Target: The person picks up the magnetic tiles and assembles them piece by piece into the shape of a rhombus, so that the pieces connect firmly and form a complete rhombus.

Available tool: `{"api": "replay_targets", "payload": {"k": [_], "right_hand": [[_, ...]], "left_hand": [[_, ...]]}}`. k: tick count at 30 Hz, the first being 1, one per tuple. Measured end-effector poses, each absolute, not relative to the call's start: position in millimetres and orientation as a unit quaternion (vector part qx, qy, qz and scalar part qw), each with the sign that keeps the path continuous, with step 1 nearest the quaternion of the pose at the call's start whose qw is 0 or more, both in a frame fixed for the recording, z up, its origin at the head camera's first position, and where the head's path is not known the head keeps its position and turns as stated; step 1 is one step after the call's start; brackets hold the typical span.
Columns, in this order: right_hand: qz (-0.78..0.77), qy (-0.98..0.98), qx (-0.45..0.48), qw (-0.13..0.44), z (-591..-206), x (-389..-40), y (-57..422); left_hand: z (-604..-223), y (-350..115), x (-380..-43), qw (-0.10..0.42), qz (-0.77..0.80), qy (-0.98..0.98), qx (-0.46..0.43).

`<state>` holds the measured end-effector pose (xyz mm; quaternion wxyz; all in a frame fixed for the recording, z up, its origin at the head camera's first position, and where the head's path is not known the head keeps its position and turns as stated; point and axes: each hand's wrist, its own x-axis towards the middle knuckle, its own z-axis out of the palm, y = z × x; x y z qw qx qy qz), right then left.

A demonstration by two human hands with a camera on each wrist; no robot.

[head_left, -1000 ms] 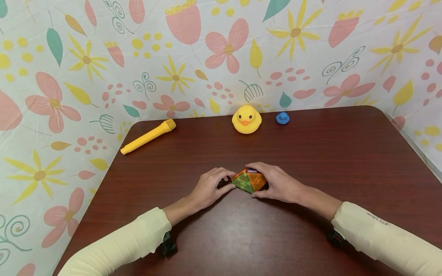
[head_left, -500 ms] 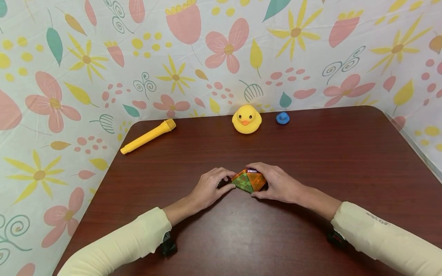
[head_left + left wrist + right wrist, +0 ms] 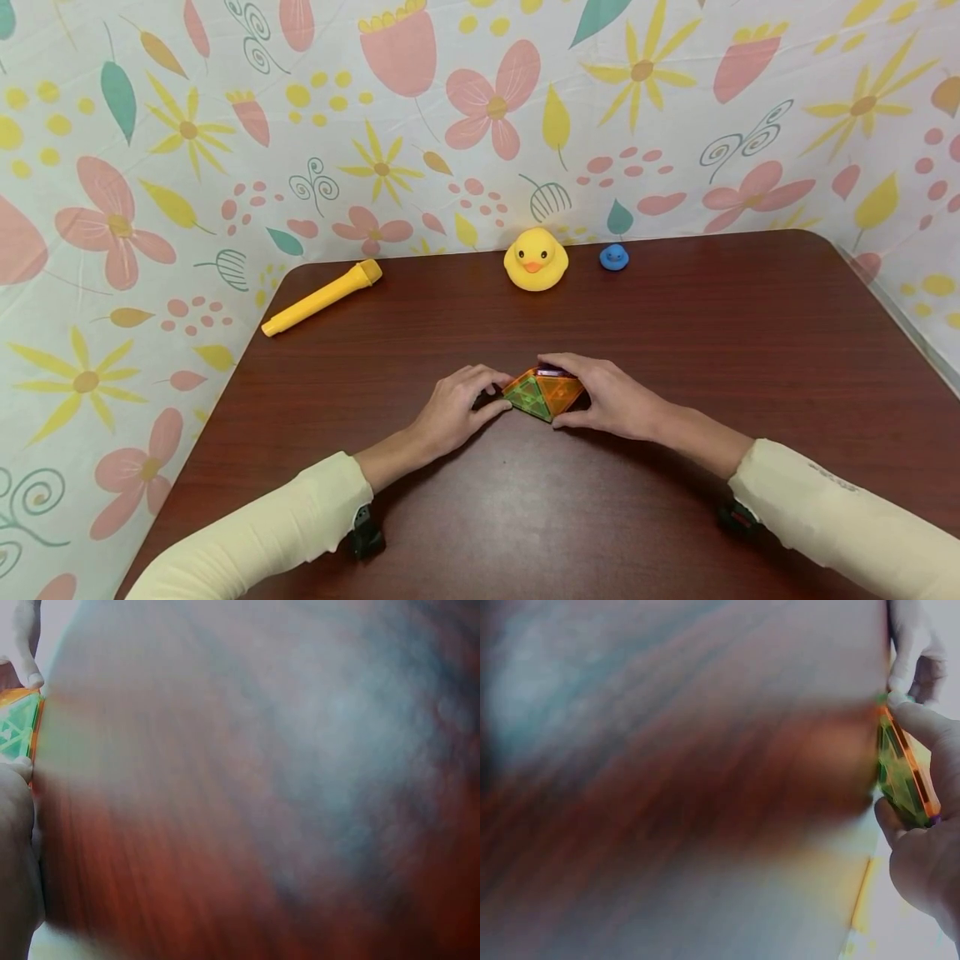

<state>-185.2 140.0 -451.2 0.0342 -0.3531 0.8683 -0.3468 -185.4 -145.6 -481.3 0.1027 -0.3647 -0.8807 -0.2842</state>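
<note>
Between the two hands, in the middle of the table, is a low shape of translucent magnetic tiles (image 3: 530, 396), with green and orange triangles on its near side and a dark purple piece on top. My left hand (image 3: 450, 411) pinches its left corner between thumb and curled fingers. On the other side my right hand (image 3: 618, 400) grips the shape, thumb at the near lower edge and fingers over the back. The right palm hides the shape's right end. In the right wrist view the right hand (image 3: 930, 780) holds the orange-edged tiles (image 3: 906, 769).
A yellow toy microphone (image 3: 322, 297) lies at the table's back left. A yellow rubber duck (image 3: 536, 262) and a small blue duck (image 3: 613, 257) stand along the back edge. Behind the brown table (image 3: 510, 517) hangs a flowered cloth (image 3: 420, 142).
My right hand has shifted slightly to the right, and more of the orange tile shows. The left hand stays where it was at the left corner.
</note>
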Motion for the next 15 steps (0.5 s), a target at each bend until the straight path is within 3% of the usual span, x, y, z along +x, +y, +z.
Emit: {"api": "replay_targets", "payload": {"k": [15], "right_hand": [[-0.387,0.868,-0.31,0.022,-444,-182,169]], "left_hand": [[-482,-145,-184,0.103,-0.285,-0.881,-0.362]]}}
